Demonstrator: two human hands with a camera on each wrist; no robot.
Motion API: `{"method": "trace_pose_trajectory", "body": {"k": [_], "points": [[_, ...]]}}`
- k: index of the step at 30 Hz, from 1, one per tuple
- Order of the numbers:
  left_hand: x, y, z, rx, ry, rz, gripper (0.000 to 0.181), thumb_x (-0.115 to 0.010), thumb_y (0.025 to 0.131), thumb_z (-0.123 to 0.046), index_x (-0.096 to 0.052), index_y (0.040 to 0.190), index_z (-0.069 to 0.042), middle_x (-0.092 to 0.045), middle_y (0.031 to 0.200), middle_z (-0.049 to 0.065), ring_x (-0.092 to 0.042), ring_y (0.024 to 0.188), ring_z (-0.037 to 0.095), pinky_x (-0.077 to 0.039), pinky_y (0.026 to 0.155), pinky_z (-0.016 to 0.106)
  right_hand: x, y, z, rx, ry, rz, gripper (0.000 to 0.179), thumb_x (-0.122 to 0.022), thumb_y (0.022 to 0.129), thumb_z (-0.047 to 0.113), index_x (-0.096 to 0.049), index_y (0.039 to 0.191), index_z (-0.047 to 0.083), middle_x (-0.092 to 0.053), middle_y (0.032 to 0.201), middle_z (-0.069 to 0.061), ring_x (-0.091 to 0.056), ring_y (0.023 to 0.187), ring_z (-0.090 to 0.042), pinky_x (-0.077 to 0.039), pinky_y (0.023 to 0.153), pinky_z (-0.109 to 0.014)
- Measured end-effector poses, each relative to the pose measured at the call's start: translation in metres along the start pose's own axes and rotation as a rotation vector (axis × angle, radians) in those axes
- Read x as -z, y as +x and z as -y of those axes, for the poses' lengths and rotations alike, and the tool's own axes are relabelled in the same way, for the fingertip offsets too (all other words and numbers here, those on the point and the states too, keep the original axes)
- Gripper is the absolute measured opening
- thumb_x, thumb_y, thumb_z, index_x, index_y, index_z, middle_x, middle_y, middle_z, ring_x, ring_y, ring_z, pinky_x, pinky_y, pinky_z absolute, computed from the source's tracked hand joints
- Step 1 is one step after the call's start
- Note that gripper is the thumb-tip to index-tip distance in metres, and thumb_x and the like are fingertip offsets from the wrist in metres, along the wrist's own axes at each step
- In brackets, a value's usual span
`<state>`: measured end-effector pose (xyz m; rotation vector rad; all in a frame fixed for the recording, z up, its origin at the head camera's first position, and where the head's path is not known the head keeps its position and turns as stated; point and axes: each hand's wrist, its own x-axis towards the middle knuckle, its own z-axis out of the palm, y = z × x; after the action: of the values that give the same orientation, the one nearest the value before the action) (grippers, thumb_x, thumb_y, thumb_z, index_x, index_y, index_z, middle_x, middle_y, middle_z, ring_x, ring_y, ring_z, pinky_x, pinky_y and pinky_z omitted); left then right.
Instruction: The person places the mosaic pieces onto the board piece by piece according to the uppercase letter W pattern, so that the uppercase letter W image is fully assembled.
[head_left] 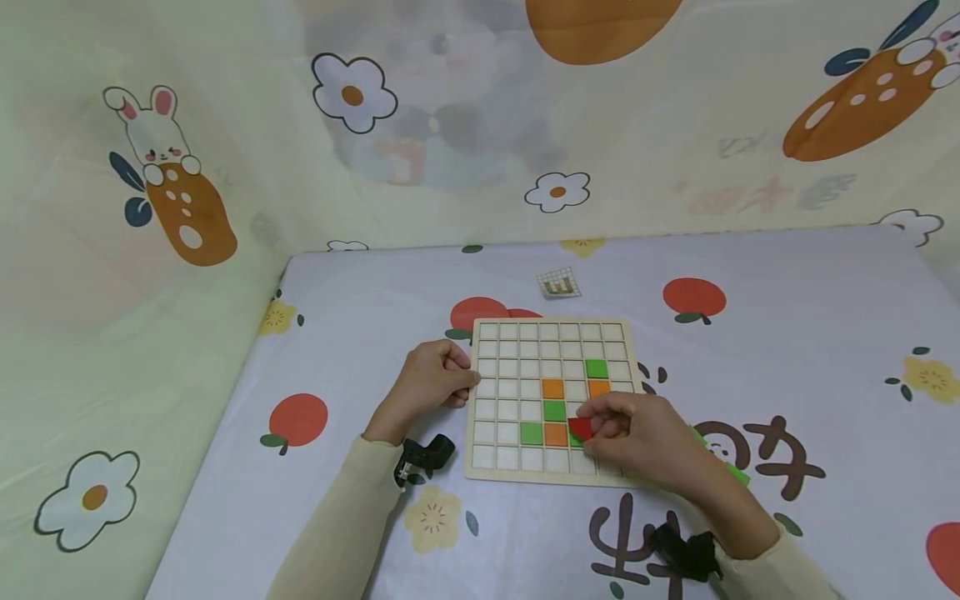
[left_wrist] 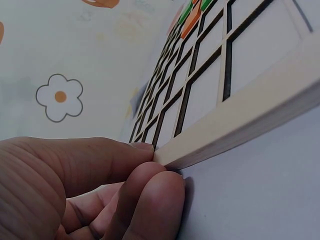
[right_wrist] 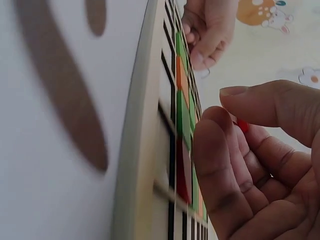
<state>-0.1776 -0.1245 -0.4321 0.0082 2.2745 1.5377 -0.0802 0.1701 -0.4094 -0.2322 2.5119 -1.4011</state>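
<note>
A square wooden grid board (head_left: 469, 433) lies on the table with green and orange square tiles in some cells. My left hand (head_left: 431, 379) holds the board's left edge; in the left wrist view the thumb (left_wrist: 110, 157) lies at the rim's top and curled fingers (left_wrist: 160, 195) are at its side. Over the board's lower right, my right hand (head_left: 633, 429) pinches a red piece (head_left: 580, 429), which overlaps a green tile. Only a red sliver (right_wrist: 243, 125) of it shows behind the thumb in the right wrist view. There, a red tile (right_wrist: 183, 175) also sits in the grid.
Beyond the board lies a small grid-patterned card (head_left: 558, 283). A green-edged thing (head_left: 738, 473) is mostly hidden under my right forearm. Black straps with cameras are on both wrists. A printed cloth (head_left: 787, 333) covers the table, and a patterned curtain (head_left: 465, 167) stands behind.
</note>
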Motion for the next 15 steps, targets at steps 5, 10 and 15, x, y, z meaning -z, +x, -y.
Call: {"method": "trace_pose_trajectory", "body": {"k": [5,10,15], "points": [[0.000,0.001,0.001,0.010,-0.002,0.002,0.018,-0.078,0.090,-0.005,-0.063,0.097,0.000,-0.068,0.077,0.010,-0.067,0.058,0.014,-0.062,0.058,0.027,-0.012,0.013,0.008,0.038,0.008,0.028,0.027,-0.084,0.082,0.004,-0.074,0.108,0.004,-0.068,0.090,-0.003,-0.062,0.080,-0.018,-0.057,0.069,-0.021],[0.000,0.001,0.000,0.019,0.007,-0.003,0.018,-0.078,0.090,-0.005,-0.063,0.097,0.000,-0.068,0.077,0.010,-0.067,0.057,0.015,-0.062,0.058,0.027,-0.024,0.023,0.013,0.073,-0.016,0.030,0.024,-0.083,0.081,0.001,-0.075,0.104,0.005,-0.067,0.088,-0.001,-0.063,0.078,-0.018,-0.056,0.068,-0.023],[-0.001,0.001,0.000,0.020,0.025,-0.013,0.019,-0.079,0.091,-0.007,-0.063,0.098,0.000,-0.067,0.077,0.010,-0.066,0.058,0.015,-0.062,0.058,0.027,-0.036,0.031,0.017,0.088,-0.028,0.045,0.023,-0.080,0.082,0.000,-0.075,0.103,0.006,-0.065,0.084,0.000,-0.061,0.076,-0.017,-0.055,0.066,-0.023]]}}
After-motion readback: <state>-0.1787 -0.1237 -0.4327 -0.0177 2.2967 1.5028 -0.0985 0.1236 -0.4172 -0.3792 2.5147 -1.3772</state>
